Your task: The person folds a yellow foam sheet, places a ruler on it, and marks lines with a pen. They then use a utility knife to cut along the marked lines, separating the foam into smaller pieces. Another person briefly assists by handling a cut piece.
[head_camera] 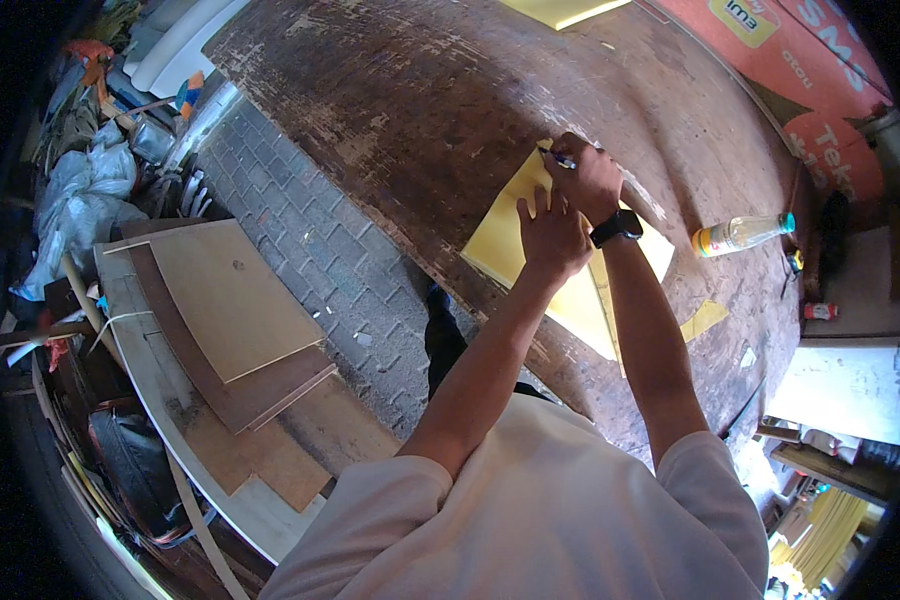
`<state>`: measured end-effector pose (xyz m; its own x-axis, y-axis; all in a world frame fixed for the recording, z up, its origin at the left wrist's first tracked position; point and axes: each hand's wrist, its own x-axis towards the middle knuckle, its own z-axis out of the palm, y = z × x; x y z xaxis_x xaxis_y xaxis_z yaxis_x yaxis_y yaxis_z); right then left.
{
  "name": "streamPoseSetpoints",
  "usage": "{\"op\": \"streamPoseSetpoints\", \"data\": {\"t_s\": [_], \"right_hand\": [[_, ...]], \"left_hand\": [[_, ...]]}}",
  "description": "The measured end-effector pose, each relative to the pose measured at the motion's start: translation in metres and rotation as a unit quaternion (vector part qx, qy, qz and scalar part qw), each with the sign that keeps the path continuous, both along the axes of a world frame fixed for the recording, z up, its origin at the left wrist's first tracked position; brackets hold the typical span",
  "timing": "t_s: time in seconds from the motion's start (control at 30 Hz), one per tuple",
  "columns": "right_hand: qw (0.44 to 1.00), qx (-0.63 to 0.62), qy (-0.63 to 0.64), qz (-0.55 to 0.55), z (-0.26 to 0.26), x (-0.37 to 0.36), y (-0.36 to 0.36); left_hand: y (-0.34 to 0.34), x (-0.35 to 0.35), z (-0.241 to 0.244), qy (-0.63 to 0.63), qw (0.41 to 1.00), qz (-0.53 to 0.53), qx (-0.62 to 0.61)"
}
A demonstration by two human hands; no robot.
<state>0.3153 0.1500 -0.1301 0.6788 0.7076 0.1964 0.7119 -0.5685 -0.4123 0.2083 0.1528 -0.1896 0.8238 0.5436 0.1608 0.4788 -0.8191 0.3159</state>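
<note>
Yellow sheet material [504, 217] lies at the near edge of the brown wooden table, under both hands. My left hand [556, 238] rests on it, palm down with its fingers spread. Just beyond, my right hand [591, 178] grips a pen [559, 159], whose tip is at the far corner of the yellow material. A dark watch [616, 227] is on the right wrist. More of the yellow material [581, 319] shows between my forearms; how many layers there are, I cannot tell.
Right of my hands, a clear bottle with a green cap [746, 234] lies on the table [435, 120]. A yellow offcut [703, 319] is nearer me. Another yellow piece [570, 9] sits at the far edge. Brown boards [232, 300] are stacked at left, beyond the paved floor [292, 217].
</note>
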Motion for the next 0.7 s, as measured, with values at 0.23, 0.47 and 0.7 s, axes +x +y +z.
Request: {"op": "streamPoseSetpoints", "data": {"t_s": [0.23, 0.47, 0.7], "right_hand": [[1.0, -0.017, -0.002, -0.007, -0.006, 0.001, -0.002], [1.0, -0.006, -0.007, -0.012, 0.0, -0.006, 0.0], [0.993, -0.091, -0.065, -0.041, -0.022, 0.002, 0.005]], "left_hand": [[-0.001, 0.0, -0.002, -0.009, 1.0, -0.01, 0.002], [-0.001, 0.003, -0.013, -0.056, 0.998, 0.005, 0.001], [0.0, -0.001, 0.0, -0.046, 0.998, -0.003, -0.038]]}}
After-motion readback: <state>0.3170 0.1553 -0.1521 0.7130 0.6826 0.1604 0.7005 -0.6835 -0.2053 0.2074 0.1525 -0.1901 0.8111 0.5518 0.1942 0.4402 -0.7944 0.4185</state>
